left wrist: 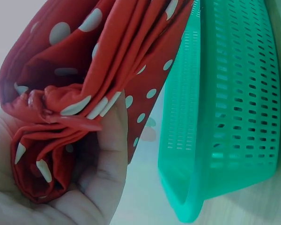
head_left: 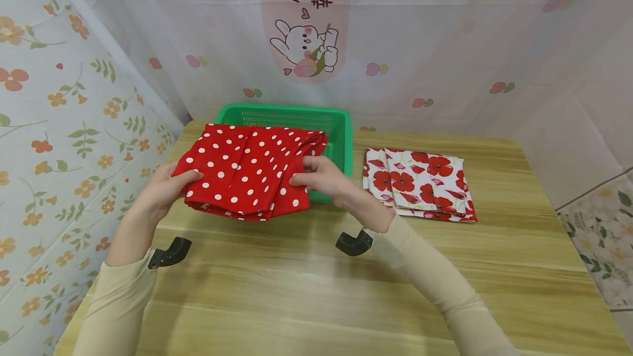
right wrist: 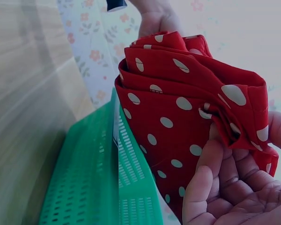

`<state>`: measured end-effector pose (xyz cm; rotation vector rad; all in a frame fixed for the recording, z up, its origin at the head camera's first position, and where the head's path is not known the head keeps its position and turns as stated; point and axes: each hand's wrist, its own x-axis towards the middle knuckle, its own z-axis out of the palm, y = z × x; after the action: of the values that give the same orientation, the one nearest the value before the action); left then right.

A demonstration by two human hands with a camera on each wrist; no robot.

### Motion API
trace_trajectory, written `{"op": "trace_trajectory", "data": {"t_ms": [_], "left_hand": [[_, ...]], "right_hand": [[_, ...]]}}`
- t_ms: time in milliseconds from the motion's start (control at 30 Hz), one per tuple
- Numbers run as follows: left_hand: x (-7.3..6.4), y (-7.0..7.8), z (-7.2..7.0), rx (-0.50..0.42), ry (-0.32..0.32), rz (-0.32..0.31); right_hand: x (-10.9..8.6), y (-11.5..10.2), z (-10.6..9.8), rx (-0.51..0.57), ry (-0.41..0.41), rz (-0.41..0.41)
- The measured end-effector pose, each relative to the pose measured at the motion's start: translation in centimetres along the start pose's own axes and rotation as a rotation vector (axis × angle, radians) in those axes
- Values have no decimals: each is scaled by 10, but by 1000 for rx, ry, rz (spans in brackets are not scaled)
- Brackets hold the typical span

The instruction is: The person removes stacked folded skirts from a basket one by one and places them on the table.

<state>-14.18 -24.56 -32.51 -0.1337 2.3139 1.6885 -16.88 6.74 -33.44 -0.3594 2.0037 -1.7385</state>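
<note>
Now both hands hold up the red cloth with white dots (head_left: 242,172), and it looks like the step in hand is carrying it. The cloth is folded into a fat bundle with lots of layers. It is up in the air, and from the head view it hides most of the green basket (head_left: 348,142). I can't tell if the cloth touches the basket's edge.

The left hand (head_left: 165,185) pinches one end, with its thumb on top and its other fingers curled under the layers. The right hand (head_left: 326,177) grips the other end in the same way, with its fingers bent around the folds. The right end looks a bit messy, with one fold sticking out at a slant.

To the right of the basket, another folded cloth, white with red flowers (head_left: 420,183), lies flat on the wooden table (head_left: 277,301). No hand is touching it.

I think the next move needs both hands to go together, slow and level, so the bundle doesn't come undone. If one hand lets go too soon, the loose layers could slide out. The bundle looks floppy, so it probably needs holding from below too.
</note>
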Motion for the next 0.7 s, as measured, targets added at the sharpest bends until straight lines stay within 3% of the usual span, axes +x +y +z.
{"op": "trace_trajectory", "data": {"t_ms": [467, 700], "left_hand": [[-24, -21, -6, 5, 22, 5], [-37, -31, -10, -78, 28, 19]], "right_hand": [[-17, 8, 22, -21, -67, -49], [-28, 10, 33, -50, -87, -107]]}}
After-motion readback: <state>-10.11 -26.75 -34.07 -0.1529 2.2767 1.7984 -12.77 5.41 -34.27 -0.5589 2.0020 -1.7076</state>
